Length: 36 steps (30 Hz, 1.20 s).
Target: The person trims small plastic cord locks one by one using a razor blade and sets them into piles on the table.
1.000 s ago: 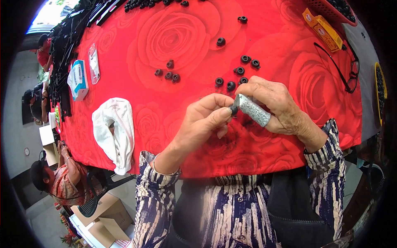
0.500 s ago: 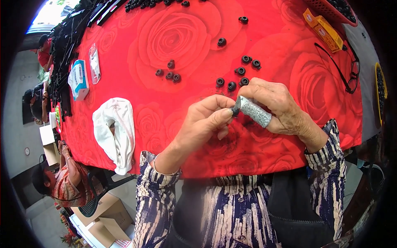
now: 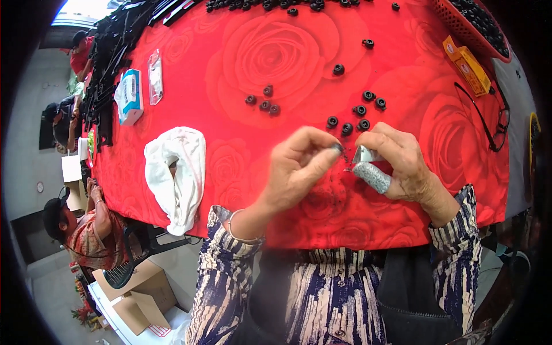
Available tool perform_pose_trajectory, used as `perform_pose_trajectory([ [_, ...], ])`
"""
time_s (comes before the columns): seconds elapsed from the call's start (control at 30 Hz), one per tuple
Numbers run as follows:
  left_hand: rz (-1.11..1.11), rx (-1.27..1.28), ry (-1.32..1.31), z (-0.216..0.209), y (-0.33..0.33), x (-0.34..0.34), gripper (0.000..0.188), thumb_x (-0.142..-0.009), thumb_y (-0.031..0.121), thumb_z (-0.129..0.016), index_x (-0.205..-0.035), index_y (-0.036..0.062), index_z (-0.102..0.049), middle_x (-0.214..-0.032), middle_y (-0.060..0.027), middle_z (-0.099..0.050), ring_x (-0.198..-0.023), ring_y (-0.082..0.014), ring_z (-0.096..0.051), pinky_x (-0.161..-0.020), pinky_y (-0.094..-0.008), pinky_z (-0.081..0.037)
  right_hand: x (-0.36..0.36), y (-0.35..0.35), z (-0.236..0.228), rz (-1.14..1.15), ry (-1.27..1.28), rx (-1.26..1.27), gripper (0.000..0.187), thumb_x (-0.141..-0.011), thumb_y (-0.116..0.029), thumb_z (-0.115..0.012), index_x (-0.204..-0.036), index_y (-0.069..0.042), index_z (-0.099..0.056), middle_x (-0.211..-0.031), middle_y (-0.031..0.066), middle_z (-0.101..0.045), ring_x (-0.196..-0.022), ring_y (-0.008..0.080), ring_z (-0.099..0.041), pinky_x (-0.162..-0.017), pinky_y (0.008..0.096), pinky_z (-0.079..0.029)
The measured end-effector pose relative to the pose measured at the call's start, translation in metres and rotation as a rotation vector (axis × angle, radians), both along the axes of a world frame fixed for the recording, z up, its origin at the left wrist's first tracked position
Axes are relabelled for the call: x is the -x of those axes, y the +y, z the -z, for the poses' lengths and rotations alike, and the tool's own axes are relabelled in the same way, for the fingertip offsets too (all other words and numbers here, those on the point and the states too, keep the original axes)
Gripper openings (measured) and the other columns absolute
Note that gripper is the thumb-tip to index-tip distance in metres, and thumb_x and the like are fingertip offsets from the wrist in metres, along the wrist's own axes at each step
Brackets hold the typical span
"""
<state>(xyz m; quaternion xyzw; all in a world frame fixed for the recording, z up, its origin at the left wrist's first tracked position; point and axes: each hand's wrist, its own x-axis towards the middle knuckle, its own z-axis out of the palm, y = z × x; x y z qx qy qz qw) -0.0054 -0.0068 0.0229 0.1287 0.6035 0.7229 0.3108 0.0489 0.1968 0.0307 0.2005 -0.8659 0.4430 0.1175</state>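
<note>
My left hand (image 3: 302, 169) pinches a small round black part (image 3: 337, 148) between thumb and fingertips; the hand is slightly blurred. Just to its right, my right hand (image 3: 402, 164) is closed on a small, flat, silvery blade (image 3: 363, 154). A grey speckled wrap (image 3: 372, 177) covers the right thumb. The two hands are a short gap apart. Tiny dark scraps (image 3: 336, 192) are scattered on the red cloth below them. Beyond the hands lies a loose group of black ring-like parts (image 3: 363, 125), like the one in my left fingers.
A white cloth garment (image 3: 192, 178) lies left on the red rose-patterned tablecloth (image 3: 241, 201). Farther off are a tissue box (image 3: 133, 98), a clear packet (image 3: 155, 77) and black strips (image 3: 106, 75). Eyeglasses (image 3: 491, 138), a yellow box (image 3: 468, 69) and a red basket (image 3: 500, 52) stand right. People sit along the left.
My hands have come apart: the left has drawn back from the blade with the black part, and the right has opened a gap between blade and wrapped thumb. The whole view has shifted slightly.
</note>
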Motion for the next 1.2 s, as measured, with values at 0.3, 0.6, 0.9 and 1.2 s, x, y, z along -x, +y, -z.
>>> perform_pose_trajectory([
  [0.3, -0.571, 0.471, 0.635, 0.019, -0.023, 0.06, 0.01, -0.083, 0.004, -0.062, -0.092, -0.0016, -0.059, -0.075, 0.0002, -0.059, -0.063, -0.0035, -0.049, -0.054, -0.0202, -0.039, 0.003, 0.005, 0.018, 0.132, 0.059, 0.001, 0.029, -0.071, -0.009, -0.074, -0.094, -0.002, -0.057, -0.074, 0.0085, -0.054, -0.063, 0.0224, -0.059, -0.055, 0.0328, -0.047],
  [0.6, -0.315, 0.462, 1.232, 0.022, 0.01, 0.036, 0.02, -0.075, 0.002, -0.07, -0.092, 0.0026, -0.062, -0.084, -0.0091, -0.059, -0.075, -0.0228, -0.058, -0.065, -0.0332, -0.046, 0.004, 0.006, 0.024, 0.146, 0.08, -0.024, 0.03, -0.07, -0.012, -0.074, -0.094, -0.004, -0.057, -0.076, 0.0084, -0.055, -0.065, 0.0253, -0.06, -0.056, 0.0344, -0.048],
  [0.9, -0.097, 0.425, 1.119, 0.03, 0.02, 0.034, 0.02, -0.073, 0.001, -0.07, -0.092, 0.002, -0.064, -0.089, -0.0119, -0.059, -0.08, -0.0262, -0.06, -0.07, -0.0348, -0.049, 0.004, 0.003, 0.022, 0.151, 0.068, -0.042, 0.03, -0.069, -0.011, -0.073, -0.095, -0.004, -0.058, -0.076, 0.0081, -0.053, -0.065, 0.0262, -0.06, -0.055, 0.035, -0.047],
  [1.2, -0.116, -0.019, 0.143, 0.018, 0.012, 0.028, 0.025, -0.082, -0.001, -0.065, -0.106, -0.0017, -0.06, -0.094, -0.0073, -0.064, -0.076, -0.0104, -0.061, -0.061, -0.0217, -0.05, 0.004, 0.003, 0.02, 0.144, 0.066, -0.01, 0.03, -0.07, -0.01, -0.073, -0.095, -0.004, -0.058, -0.076, 0.0078, -0.054, -0.065, 0.0238, -0.06, -0.056, 0.0338, -0.048],
])
